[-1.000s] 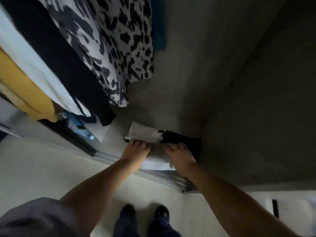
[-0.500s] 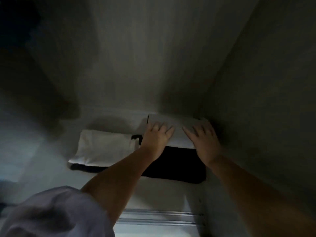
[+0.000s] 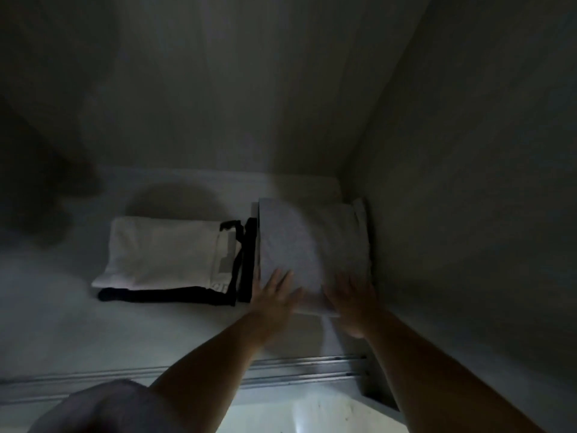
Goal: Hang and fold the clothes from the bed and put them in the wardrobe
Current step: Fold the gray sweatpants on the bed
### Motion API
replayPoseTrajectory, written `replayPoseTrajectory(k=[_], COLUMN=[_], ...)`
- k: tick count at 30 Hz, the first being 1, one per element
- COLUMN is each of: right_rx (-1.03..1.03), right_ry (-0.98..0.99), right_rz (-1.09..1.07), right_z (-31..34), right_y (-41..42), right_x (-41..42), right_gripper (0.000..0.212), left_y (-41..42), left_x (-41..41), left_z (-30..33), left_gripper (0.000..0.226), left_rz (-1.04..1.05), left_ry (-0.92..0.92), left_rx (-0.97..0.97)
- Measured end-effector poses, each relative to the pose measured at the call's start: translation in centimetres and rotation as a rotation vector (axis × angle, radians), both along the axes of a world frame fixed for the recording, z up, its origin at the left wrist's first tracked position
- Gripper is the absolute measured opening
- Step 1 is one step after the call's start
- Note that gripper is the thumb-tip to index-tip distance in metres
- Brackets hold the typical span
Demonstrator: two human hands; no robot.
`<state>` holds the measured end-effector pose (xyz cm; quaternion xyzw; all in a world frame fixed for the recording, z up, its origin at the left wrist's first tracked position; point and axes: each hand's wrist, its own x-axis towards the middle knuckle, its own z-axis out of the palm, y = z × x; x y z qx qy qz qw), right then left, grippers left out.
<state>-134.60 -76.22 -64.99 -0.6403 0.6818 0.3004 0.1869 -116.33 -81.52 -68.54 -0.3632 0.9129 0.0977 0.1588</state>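
Down on the wardrobe floor [image 3: 156, 326] we see a folded grey garment [image 3: 299, 245] lying in the corner against the wardrobe's right wall [image 3: 468, 182]. Our left hand [image 3: 271, 300] rests flat on the garment's near left edge with fingers spread straight, and our right hand [image 3: 352, 303], blurred, lies on its near right edge with fingers loosely extended; neither grips the cloth. Just left of the grey garment sits a folded white garment [image 3: 162, 251] stacked on a black garment [image 3: 162, 295], whose dark straps [image 3: 242, 260] lie between the two piles. Nearer to us than the grey garment runs the metal door track [image 3: 296, 370]. No writing or label is legible in this dim light.
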Motion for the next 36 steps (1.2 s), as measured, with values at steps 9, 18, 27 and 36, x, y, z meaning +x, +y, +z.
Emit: replayPoseTrajectory(k=[9, 18, 27, 36], right_rx=[-0.140, -0.288, -0.384, -0.513], right_ry=[-0.060, -0.103, -0.129, -0.165], right_rz=[-0.086, -0.099, -0.036, -0.007], right_z=[26.2, 51.1, 61.6, 65.8], right_y=[-3.6, -4.9, -3.9, -0.1], right_x=[2.5, 4.4, 5.3, 8.2], right_gripper=[0.037, 0.035, 0.039, 0.048], left_y=[-2.8, -3.9, -1.2, 1.4], left_x=[-0.3, 1.5, 5.3, 8.1], left_z=[28.1, 53.9, 64.1, 70.8], left_gripper=[0.046, 0.028, 0.035, 0.032], left_rz=[0.103, 0.181, 0.316, 0.305], left_ry=[0.120, 0.199, 0.245, 0.254], left_rx=[-0.042, -0.119, -0.114, -0.132])
